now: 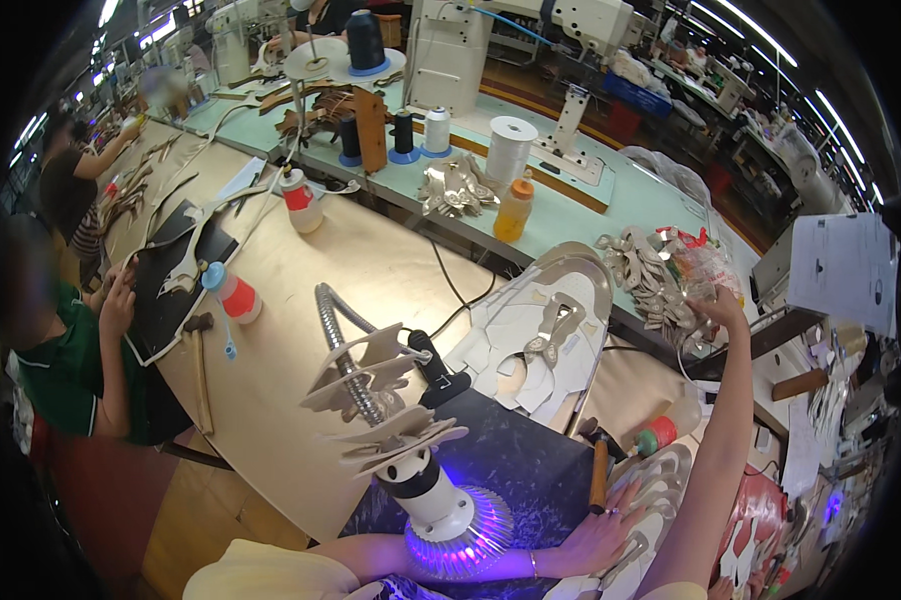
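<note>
My left hand (pixel 601 534) lies with its fingers stretched over a row of pale, curved, layered cut pieces (pixel 661 490), beside a hammer (pixel 599 470) with a wooden handle. The left forearm passes below a lit lamp (pixel 458 525) with a ribbed head and violet light. Far to the right, my right hand (pixel 721 306) reaches a heap of beige and metallic strap-like pieces (pixel 646 275) next to a clear plastic bag (pixel 706 262). Its fingers are bent together at the heap; what lies between them is too small to make out.
A tray of white cut pieces (pixel 516 335) stands ahead of a dark work board (pixel 531 450). Flat pieces are stacked around the lamp's flexible neck (pixel 343 350). Bottles (pixel 301 202), an orange jar (pixel 514 212) and thread cones (pixel 511 150) stand farther off. A co-worker in green (pixel 81 360) works at left.
</note>
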`<action>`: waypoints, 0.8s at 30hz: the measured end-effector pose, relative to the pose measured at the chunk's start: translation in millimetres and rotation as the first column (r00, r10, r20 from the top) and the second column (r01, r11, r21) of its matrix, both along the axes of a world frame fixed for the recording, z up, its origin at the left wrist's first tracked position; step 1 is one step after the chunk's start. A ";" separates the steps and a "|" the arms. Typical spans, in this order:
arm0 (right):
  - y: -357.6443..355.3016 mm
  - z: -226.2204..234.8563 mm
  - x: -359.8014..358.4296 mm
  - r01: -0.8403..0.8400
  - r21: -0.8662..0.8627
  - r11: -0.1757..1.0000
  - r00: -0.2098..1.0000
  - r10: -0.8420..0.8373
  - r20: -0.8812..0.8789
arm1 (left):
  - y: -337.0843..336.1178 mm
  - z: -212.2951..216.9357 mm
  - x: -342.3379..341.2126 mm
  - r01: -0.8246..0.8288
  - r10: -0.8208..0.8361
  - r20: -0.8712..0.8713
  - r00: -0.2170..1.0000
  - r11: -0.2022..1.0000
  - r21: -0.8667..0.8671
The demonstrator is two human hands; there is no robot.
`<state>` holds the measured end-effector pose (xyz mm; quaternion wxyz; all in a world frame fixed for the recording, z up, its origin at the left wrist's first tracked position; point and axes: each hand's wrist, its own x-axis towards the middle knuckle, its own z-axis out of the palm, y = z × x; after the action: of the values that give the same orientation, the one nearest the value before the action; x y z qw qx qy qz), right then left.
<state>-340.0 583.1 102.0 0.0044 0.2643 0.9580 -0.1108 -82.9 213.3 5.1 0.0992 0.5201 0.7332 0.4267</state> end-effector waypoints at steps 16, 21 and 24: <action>-67.0 42.8 -7.9 0.010 0.630 0.777 0.982 0.110 -0.151 | 4.8 -0.9 -2.1 0.031 -0.031 -0.008 0.999 0.999 -0.014; -178.1 63.0 -83.3 -0.263 0.185 0.947 0.778 0.322 -0.540 | 3.7 0.6 -3.4 0.035 -0.035 -0.010 0.999 0.999 -0.007; -298.9 33.2 -145.3 -0.733 0.102 0.672 0.451 0.593 -0.667 | 0.1 -0.6 -6.0 0.037 -0.037 -0.009 0.999 0.999 -0.008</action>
<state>-485.2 284.2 135.2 -0.2593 -0.1909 0.9042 -0.2807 -88.9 213.4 4.5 0.1054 0.5351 0.7256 0.4196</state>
